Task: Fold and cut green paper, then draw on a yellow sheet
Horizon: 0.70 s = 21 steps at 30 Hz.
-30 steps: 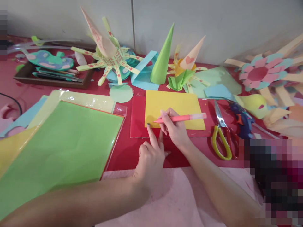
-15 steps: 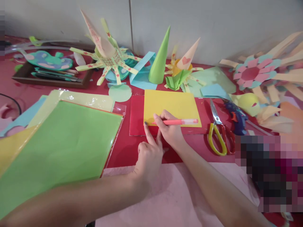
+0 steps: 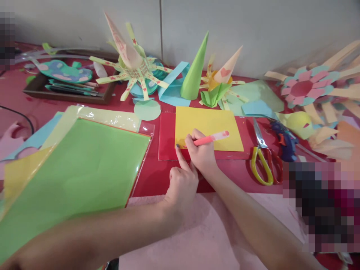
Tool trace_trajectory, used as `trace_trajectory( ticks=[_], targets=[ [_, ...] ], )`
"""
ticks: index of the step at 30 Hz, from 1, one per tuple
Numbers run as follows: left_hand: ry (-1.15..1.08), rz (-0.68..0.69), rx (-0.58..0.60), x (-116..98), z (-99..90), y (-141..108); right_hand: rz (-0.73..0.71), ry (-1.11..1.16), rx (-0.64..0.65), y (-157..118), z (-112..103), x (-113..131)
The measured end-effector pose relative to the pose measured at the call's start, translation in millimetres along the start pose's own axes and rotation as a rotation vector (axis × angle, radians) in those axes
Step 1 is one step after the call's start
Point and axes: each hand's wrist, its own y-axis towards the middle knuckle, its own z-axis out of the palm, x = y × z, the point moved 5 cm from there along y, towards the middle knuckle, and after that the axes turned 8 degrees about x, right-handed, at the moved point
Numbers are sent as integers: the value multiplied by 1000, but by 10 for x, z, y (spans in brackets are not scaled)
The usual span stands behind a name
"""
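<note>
A yellow sheet of paper [image 3: 210, 122] lies on a red board [image 3: 166, 137]. My right hand [image 3: 203, 152] grips a pink felt-tip pen [image 3: 204, 140] with a clear pinkish end. Its tip is hidden by my fingers, close to the sheet's lower left edge, where small marks show. My left hand [image 3: 184, 183] reaches in from below, forefinger stretched out and pressing on the sheet's lower left corner. The other left fingers are bent, some hidden behind my right hand. Right of the sheet lie scissors [image 3: 261, 161] with one yellow and one red handle.
Green paper in a clear sleeve [image 3: 92, 165] lies at left, over other coloured sheets. Behind stand a green paper cone [image 3: 194, 73] and decorated paper cones. A brown tray [image 3: 66, 95] holds tools. A dark blue tool [image 3: 285, 142] and a paper flower [image 3: 302, 88] are at right.
My right hand has tilted the pen, its rear end now raised and nearer to the hand. My left forefinger stays on the corner. The whole view has shifted slightly.
</note>
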Motion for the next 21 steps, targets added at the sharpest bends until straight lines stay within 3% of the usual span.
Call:
trace_trajectory(
  ticks=[5,12,21],
  targets=[
    [-63,-14,-29,-3,23,4,-23,101,9,-3,-18,-6],
    [95,2,-37,-8,-13,0,-10,18,50,3,17,-19],
    [106,-3,-44,-8,-2,3,31,27,103,29,33,-23]
  ],
)
